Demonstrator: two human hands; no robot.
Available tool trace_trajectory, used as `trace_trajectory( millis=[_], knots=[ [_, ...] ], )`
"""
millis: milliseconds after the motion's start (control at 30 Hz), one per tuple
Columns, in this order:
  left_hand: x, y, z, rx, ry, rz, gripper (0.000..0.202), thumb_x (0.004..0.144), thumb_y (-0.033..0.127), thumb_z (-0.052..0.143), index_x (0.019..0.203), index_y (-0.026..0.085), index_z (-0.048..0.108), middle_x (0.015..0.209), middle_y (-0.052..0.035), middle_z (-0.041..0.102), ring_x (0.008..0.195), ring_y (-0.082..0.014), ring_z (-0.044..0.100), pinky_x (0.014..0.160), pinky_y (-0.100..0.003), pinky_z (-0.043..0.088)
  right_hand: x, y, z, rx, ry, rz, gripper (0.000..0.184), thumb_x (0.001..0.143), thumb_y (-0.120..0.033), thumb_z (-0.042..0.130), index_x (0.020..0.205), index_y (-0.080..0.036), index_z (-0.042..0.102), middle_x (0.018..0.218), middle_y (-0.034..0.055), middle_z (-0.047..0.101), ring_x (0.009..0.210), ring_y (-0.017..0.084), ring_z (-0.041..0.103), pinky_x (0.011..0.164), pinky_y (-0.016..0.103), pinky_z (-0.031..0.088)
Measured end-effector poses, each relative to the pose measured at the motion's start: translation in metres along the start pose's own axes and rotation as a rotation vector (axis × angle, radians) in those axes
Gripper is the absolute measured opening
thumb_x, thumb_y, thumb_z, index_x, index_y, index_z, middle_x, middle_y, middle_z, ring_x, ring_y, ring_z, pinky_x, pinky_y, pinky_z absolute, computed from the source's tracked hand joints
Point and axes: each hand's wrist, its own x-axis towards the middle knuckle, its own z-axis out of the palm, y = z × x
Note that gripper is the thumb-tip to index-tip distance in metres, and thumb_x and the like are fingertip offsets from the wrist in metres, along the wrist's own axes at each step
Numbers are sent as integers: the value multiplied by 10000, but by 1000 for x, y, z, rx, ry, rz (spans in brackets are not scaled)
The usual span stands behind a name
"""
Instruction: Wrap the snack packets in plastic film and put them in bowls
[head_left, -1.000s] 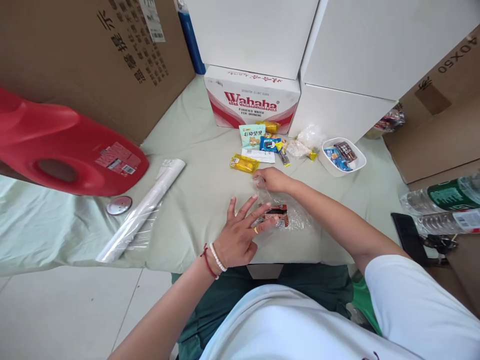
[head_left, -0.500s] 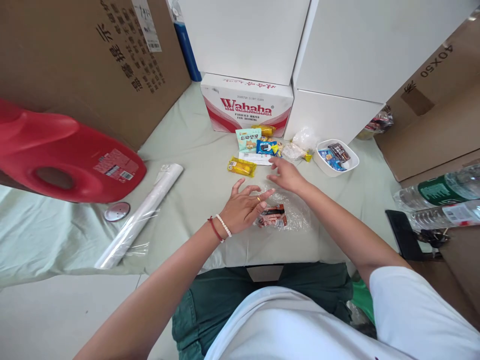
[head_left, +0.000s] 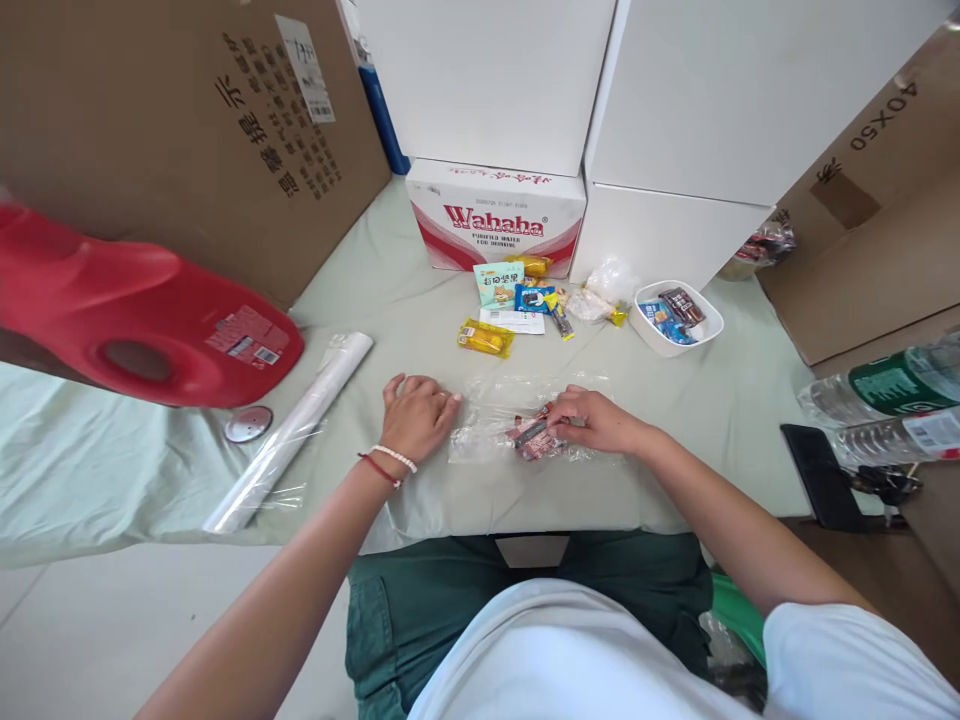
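Close to the table's front edge, a red-brown snack packet (head_left: 537, 447) lies on a sheet of clear plastic film (head_left: 486, 408). My right hand (head_left: 596, 420) is over the packet's right side, thumb and fingers pinched on a small dark stick-shaped packet (head_left: 531, 432) lying across it. Curled fingers of my left hand (head_left: 421, 412) rest at the film's left edge and appear to grip it; the fingertips are partly hidden. Beyond the hands are a yellow snack packet (head_left: 485, 338), a light green pouch (head_left: 499, 285) and a blue packet (head_left: 535, 298).
A white tub (head_left: 676, 345) with packets stands right of the pile. A Wahaha carton (head_left: 499, 220) is behind. On the left lie a plastic film roll (head_left: 292, 430) and a red jug (head_left: 187, 330). Plastic bottles (head_left: 892, 380) and a black phone (head_left: 821, 475) are at right.
My right hand has come back from the snack pile to the red-brown packet, bringing a dark stick packet. My left hand has moved left off the packet, and the film now spreads further left.
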Motion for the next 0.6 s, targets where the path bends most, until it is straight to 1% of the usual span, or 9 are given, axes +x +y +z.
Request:
trace_trajectory(
  millis=[67, 133, 167, 267, 333, 400, 467, 533, 600],
  knots=[
    [-9, -11, -2, 36, 76, -77, 442, 985, 444, 463, 702, 217, 714, 872, -109, 685, 1062, -324, 587, 1109, -621, 332, 3, 2, -3, -22, 35, -5, 139, 990, -273, 634, 972, -202, 752, 1043, 92, 707, 990, 215, 639, 944, 368, 479],
    [-20, -16, -5, 31, 217, -126, 382, 963, 430, 506, 713, 213, 697, 907, -118, 693, 1057, -331, 599, 1039, -580, 404, 7, 1, -4, -16, 11, 4, 136, 985, -251, 625, 966, -193, 747, 1197, 121, 673, 1061, 220, 641, 944, 357, 485],
    [-27, -16, -6, 18, 305, -130, 358, 965, 419, 517, 730, 212, 691, 918, -117, 696, 1064, -329, 607, 1017, -560, 429, 9, 0, -5, -19, -20, 20, 135, 985, -236, 617, 972, -192, 743, 1216, 120, 669, 1055, 215, 647, 919, 342, 488],
    [-45, -5, -13, -25, 554, -63, 270, 980, 352, 563, 775, 213, 670, 896, -93, 690, 1090, -303, 632, 1029, -531, 459, 15, -5, -5, -121, -98, 111, 147, 1001, -233, 591, 1002, -204, 735, 1070, 75, 705, 931, 194, 652, 797, 297, 453],
    [-55, 7, -18, -50, 665, 6, 176, 963, 273, 618, 801, 218, 660, 871, -66, 680, 1094, -284, 644, 1045, -527, 469, 17, -6, -6, -208, -109, 167, 164, 1016, -257, 577, 1019, -211, 734, 998, 58, 715, 885, 194, 642, 742, 285, 409],
    [-64, 22, -23, -71, 735, 64, 118, 934, 193, 655, 819, 223, 648, 875, -49, 672, 1087, -270, 652, 1029, -518, 491, 16, -6, -5, -237, -102, 197, 174, 1022, -267, 567, 1021, -216, 733, 998, 55, 728, 887, 195, 644, 735, 282, 390],
    [-72, 39, -26, -85, 771, 114, 116, 906, 132, 674, 843, 224, 640, 902, -49, 671, 1083, -264, 659, 998, -502, 514, 14, -4, -4, -216, -82, 208, 174, 1019, -262, 562, 1006, -215, 730, 992, 50, 740, 884, 191, 647, 747, 279, 392],
    [-79, 57, -27, -92, 771, 169, 137, 882, 92, 686, 884, 223, 645, 933, -59, 677, 1086, -267, 663, 968, -483, 529, 12, -1, -2, -169, -55, 211, 180, 1012, -259, 556, 980, -207, 725, 973, 47, 742, 869, 184, 645, 755, 276, 396],
    [-84, 77, -27, -108, 735, 250, 175, 864, 75, 697, 953, 221, 659, 944, -66, 697, 1076, -268, 671, 945, -461, 532, 10, 0, 2, -90, -25, 233, 195, 1009, -285, 554, 959, -201, 722, 929, 36, 736, 830, 174, 635, 745, 271, 398]
  ],
)
